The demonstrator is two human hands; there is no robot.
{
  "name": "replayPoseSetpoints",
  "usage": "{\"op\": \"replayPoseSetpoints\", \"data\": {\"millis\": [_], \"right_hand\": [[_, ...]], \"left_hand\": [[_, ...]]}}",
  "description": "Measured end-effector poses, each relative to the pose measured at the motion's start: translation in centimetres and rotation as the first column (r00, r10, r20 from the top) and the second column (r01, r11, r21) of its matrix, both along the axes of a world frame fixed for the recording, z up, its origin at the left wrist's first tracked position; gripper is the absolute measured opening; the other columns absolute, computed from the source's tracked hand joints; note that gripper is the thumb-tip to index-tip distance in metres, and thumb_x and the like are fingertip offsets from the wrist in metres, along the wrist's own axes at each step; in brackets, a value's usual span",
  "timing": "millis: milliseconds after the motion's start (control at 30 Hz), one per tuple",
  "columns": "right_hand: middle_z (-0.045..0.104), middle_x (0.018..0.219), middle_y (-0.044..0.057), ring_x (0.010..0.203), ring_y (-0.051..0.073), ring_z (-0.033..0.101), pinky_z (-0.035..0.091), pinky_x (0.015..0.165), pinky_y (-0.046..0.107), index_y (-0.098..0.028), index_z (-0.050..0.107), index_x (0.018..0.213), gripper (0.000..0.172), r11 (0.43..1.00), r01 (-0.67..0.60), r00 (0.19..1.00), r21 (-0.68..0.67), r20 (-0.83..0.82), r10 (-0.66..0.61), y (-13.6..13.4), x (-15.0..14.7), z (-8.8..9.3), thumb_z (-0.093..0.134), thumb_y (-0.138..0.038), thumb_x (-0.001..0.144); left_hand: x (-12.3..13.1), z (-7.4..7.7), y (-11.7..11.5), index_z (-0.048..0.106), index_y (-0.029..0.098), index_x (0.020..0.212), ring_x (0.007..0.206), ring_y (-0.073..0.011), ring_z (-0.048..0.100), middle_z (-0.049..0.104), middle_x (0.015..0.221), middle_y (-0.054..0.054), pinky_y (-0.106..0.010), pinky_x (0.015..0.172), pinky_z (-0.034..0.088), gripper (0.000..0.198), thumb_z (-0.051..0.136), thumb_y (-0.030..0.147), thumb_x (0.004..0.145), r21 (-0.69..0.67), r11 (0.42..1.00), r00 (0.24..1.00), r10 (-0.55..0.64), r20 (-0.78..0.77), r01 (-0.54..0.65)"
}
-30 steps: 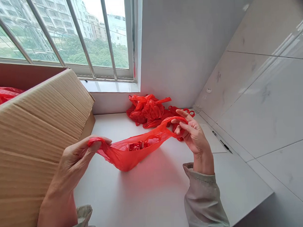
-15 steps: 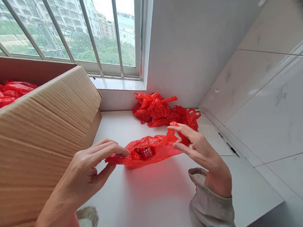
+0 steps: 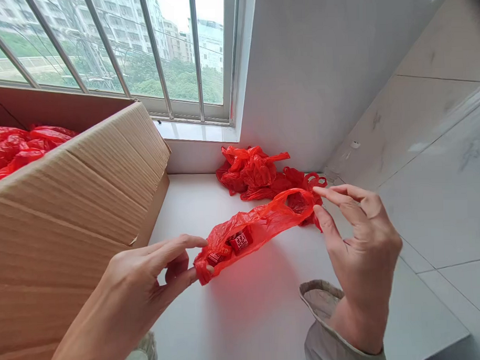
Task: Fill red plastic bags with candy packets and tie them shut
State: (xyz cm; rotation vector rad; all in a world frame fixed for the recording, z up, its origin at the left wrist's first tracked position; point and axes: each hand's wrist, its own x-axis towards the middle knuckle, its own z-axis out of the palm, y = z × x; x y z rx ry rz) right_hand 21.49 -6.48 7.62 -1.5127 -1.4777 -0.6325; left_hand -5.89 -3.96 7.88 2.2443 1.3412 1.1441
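A thin red plastic bag (image 3: 261, 224) is stretched between my two hands above the white table, its mouth facing up. Inside its left part lie a few small red packets (image 3: 241, 240) with white and gold print; their kind is not clear. My left hand (image 3: 156, 272) grips the bag's left end, thumb low and index finger on the upper edge. At the other end, my right hand (image 3: 355, 223) has the looped handle pinched between thumb and fingertips, drawing it out to the right.
A heap of crumpled red plastic bags (image 3: 249, 172) lies against the wall. On the left stands a big cardboard box (image 3: 86, 190) with more red bags (image 3: 22, 145) inside. Behind it is a barred window (image 3: 168, 56). A tiled wall (image 3: 441, 194) borders the white table (image 3: 249, 326) on the right.
My right hand has moved right and pulled the handle out into an open loop. My left hand has shifted slightly down and right, and the bag now slants up to the right.
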Motion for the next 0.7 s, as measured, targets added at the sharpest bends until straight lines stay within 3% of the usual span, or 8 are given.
{"op": "replayPoseSetpoints", "data": {"millis": [67,100,167,200,300,433,533,700], "right_hand": [[0.069,0.101,0.004,0.091,0.018,0.065,0.052,0.079,0.031,-0.027,0.07,0.104,0.02,0.986,-0.163,0.987,-0.031,-0.003,0.163,-0.5,-1.1,0.3,0.056,-0.016,0.093],[0.07,0.097,0.002,0.088,0.017,0.065,0.051,0.078,0.029,-0.027,0.069,0.101,0.021,0.946,-0.299,0.954,-0.122,-0.012,0.3,-0.4,-1.7,0.3,0.055,-0.014,0.094],[0.071,0.09,0.001,0.084,0.015,0.065,0.049,0.076,0.027,-0.025,0.069,0.097,0.024,0.764,-0.51,0.845,-0.397,-0.064,0.531,0.3,-2.9,-0.2,0.05,-0.011,0.095],[0.07,0.087,0.001,0.082,0.015,0.064,0.047,0.074,0.027,-0.024,0.068,0.094,0.026,0.657,-0.536,0.807,-0.531,-0.093,0.583,0.9,-3.5,-0.7,0.047,-0.009,0.095],[0.067,0.08,0.002,0.076,0.015,0.059,0.04,0.067,0.026,-0.02,0.066,0.084,0.029,0.45,-0.409,0.825,-0.794,-0.111,0.554,3.1,-4.8,-2.5,0.043,-0.003,0.091],[0.065,0.086,0.003,0.078,0.015,0.056,0.034,0.064,0.026,-0.018,0.064,0.085,0.017,0.246,-0.335,0.871,-0.91,-0.199,0.448,4.5,-5.1,-3.7,0.056,-0.004,0.079],[0.064,0.092,0.004,0.086,0.018,0.055,0.034,0.067,0.026,-0.018,0.064,0.093,0.02,0.194,-0.354,0.874,-0.915,-0.25,0.416,4.2,-4.6,-3.4,0.062,-0.009,0.076],[0.062,0.103,0.007,0.095,0.023,0.054,0.037,0.074,0.029,-0.02,0.064,0.106,0.032,0.201,-0.367,0.892,-0.908,-0.283,0.351,3.0,-3.3,-2.5,0.071,-0.027,0.076]], "left_hand": [[-0.1,-0.2,-0.1,0.075,0.033,0.094,0.036,-0.0044,0.038,0.064,0.057,0.01,-0.014,0.046,0.04,0.018,0.063,0.04,0.083,-0.032,0.998,0.992,-0.048,-0.115,0.045],[-0.2,-0.3,-0.1,0.075,0.032,0.095,0.037,-0.0048,0.042,0.068,0.062,0.009,-0.015,0.047,0.041,0.019,0.063,0.04,0.084,-0.048,0.996,0.988,-0.075,-0.133,0.069],[-0.4,-0.5,-0.1,0.075,0.032,0.096,0.046,-0.0074,0.055,0.074,0.072,0.007,-0.015,0.05,0.044,0.02,0.063,0.043,0.086,-0.109,0.988,0.982,-0.127,-0.143,0.112],[-0.4,-0.6,0.0,0.075,0.032,0.097,0.052,-0.0088,0.061,0.076,0.077,0.007,-0.015,0.051,0.045,0.02,0.063,0.044,0.086,-0.143,0.981,0.979,-0.149,-0.141,0.129],[-0.5,-0.6,0.0,0.075,0.035,0.098,0.056,-0.0093,0.065,0.077,0.081,0.008,-0.014,0.051,0.046,0.019,0.064,0.043,0.086,-0.208,0.966,0.972,-0.184,-0.144,0.152],[-0.6,-0.5,-0.2,0.074,0.033,0.097,0.056,-0.0086,0.065,0.076,0.08,0.009,-0.013,0.051,0.046,0.019,0.062,0.042,0.085,-0.175,0.977,0.981,-0.142,-0.133,0.118],[-0.7,-0.5,-0.5,0.074,0.032,0.099,0.052,-0.0089,0.063,0.076,0.076,0.008,-0.014,0.052,0.047,0.023,0.061,0.044,0.085,-0.15,0.988,0.988,-0.056,-0.146,0.034],[-1.0,-0.3,-1.2,0.073,0.032,0.102,0.039,-0.008,0.052,0.075,0.071,0.008,-0.017,0.047,0.044,0.029,0.064,0.05,0.081,-0.18,0.983,0.975,0.004,-0.22,-0.045]]}}
